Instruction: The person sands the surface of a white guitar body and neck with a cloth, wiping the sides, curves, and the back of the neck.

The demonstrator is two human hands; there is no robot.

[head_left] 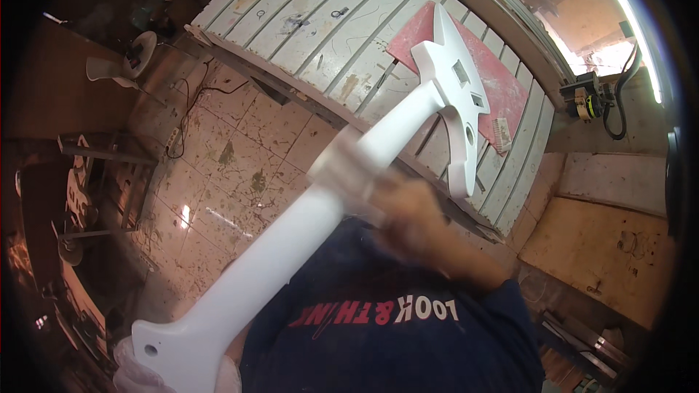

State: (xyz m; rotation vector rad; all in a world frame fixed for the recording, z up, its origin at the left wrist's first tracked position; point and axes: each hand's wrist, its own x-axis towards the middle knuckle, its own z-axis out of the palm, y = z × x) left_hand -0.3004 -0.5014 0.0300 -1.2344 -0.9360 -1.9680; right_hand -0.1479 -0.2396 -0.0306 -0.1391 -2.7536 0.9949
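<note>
A white, bare electric guitar (pixel 280 251) runs slantwise from the lower left to the upper right. Its far, pointed body with square cutouts rests over a dusty red board (pixel 502 87) on the bench. My left hand (pixel 138 375) wraps round the wide near end, which has a round hole, and most of that hand is hidden beneath it. Midway along the neck, my right hand (pixel 408 207) is smeared by motion. With it, a pale sheet or pad (pixel 342 164) curves round the neck; the blur hides what kind it is.
The white slatted bench (pixel 320 51) bears stains and a small dark ring (pixel 340 12). A pale-bristled brush (pixel 501 135) lies by the board's edge. To the left are a white chair (pixel 109 69), a cable on the tiled floor (pixel 240 153) and a rack (pixel 105 149).
</note>
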